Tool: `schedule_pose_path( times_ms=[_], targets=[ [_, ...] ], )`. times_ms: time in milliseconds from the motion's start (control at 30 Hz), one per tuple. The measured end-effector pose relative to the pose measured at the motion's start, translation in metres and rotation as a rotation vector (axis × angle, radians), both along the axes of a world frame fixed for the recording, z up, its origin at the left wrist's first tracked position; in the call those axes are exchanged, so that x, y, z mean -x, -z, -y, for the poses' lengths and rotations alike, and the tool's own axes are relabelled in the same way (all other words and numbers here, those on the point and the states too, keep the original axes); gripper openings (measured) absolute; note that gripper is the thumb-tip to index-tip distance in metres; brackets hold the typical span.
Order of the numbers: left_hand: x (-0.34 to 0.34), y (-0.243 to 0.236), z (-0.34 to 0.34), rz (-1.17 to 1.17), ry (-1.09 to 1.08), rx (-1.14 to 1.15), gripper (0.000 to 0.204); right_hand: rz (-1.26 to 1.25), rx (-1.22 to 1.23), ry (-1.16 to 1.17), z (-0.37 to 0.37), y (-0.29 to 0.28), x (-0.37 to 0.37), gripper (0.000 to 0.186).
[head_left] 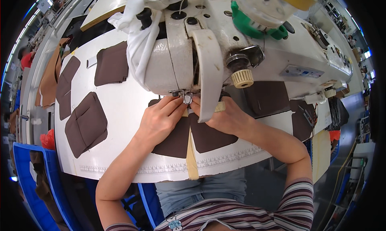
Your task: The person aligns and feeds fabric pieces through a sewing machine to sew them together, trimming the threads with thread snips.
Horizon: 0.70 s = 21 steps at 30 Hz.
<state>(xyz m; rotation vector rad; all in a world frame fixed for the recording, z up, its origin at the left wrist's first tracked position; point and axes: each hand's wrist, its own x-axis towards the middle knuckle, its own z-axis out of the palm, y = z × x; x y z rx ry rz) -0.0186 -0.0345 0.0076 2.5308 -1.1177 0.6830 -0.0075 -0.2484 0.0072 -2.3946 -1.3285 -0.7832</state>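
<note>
Touching brown panels (173,141) at frame centre, under a white sewing machine (267,64), with left fingers (170,106) bunched together and right fingers (196,105) mostly hidden, impossible to tell how open or whether gripping.

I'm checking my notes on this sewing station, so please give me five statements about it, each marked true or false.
1. The left hand and the right hand are both close to the presser foot. True.
2. The white cloth lies flat beside the left elbow. False: the white cloth hangs on the head of the sewing machine.
3. A yellow strip shows between the left brown piece and the right brown piece. True.
4. The printed scale runs along the far edge of the table. False: the printed scale runs along the near edge of the table.
5. The person's sleeves are plain. False: the sleeves are striped.
</note>
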Motion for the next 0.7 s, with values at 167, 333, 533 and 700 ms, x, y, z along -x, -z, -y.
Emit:
schedule_pose_path(
  times_ms=[167,333,533,700],
  targets=[
    [-0.0036,-0.0071,0.0006,0.066,0.060,-0.004,0.027,0.021,0.060,-0.007,0.0017,0.0029,-0.0014,0.011],
    [-0.0074,-0.0080,0.0000,0.061,0.067,-0.009,0.026,0.057,0.047,0.015,0.0020,0.0066,-0.0019,0.018],
    [-0.0105,-0.0070,-0.0023,0.017,0.062,0.006,0.022,-0.001,0.088,0.065,0.0002,0.0049,-0.0020,0.020],
    [-0.0076,-0.0083,-0.0027,0.005,0.055,0.009,0.019,-0.076,0.060,0.005,0.0088,-0.0006,0.0009,0.015]
  ],
)
